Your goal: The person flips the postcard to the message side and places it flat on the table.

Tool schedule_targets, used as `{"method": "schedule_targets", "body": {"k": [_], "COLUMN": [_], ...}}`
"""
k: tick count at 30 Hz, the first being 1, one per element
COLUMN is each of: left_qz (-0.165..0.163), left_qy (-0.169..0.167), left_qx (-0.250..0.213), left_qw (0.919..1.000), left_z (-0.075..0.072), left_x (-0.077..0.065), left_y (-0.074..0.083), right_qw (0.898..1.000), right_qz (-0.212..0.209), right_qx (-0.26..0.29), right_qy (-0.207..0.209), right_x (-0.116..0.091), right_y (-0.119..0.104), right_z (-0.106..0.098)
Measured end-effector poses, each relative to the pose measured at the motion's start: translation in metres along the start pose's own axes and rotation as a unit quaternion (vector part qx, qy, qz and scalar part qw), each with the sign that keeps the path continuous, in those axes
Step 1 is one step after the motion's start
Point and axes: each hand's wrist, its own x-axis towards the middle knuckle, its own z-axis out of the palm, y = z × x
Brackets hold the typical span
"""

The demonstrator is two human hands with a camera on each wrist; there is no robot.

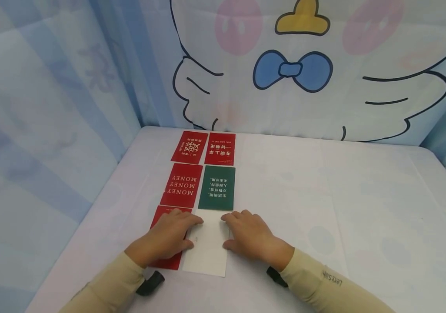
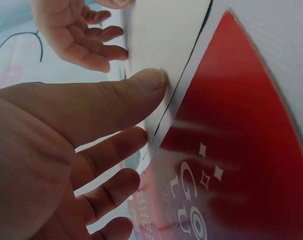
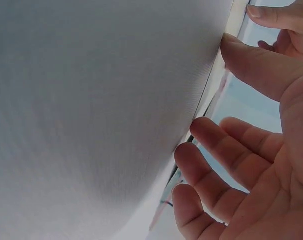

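Note:
A plain white card (image 1: 207, 258) lies flat on the table in front of me, with a hand at each side. My left hand (image 1: 166, 237) has its thumb and fingertips at the card's left edge, reaching across a red card (image 1: 171, 262) that it partly covers. In the left wrist view the left thumb (image 2: 126, 92) rests on the white card's border, fingers loosely spread beside the red card. My right hand (image 1: 252, 237) touches the right edge with thumb and fingertips. Its fingers (image 3: 226, 150) are spread and relaxed in the right wrist view.
Beyond the white card lies a green card (image 1: 217, 188), with a red MONEY card (image 1: 181, 185) to its left. Two more red cards, one left (image 1: 190, 147) and one right (image 1: 220, 148), form the back row. A patterned curtain (image 1: 285, 108) hangs behind the white-covered table (image 1: 324, 195).

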Motion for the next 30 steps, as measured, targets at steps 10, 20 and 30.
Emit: {"method": "schedule_targets", "body": {"k": [10,20,30], "left_qz": [0.016,-0.072,-0.076], "left_qy": [0.014,-0.043,-0.073], "left_qx": [-0.022,-0.075,-0.061], "left_qw": [0.9995,0.9937,0.9925], "left_z": [-0.029,-0.025,-0.028], "left_x": [0.042,0.107,0.111], "left_y": [-0.009,-0.012,-0.010], "right_qw": [0.998,0.997,0.994], "right_qz": [0.042,0.070,0.088], "right_qx": [0.033,-0.001,0.021], "right_qy": [0.012,-0.040,-0.063], "right_x": [0.026,0.074,0.079], "right_y": [0.015,0.038,0.042], "right_z": [-0.042,-0.040,-0.034]}}
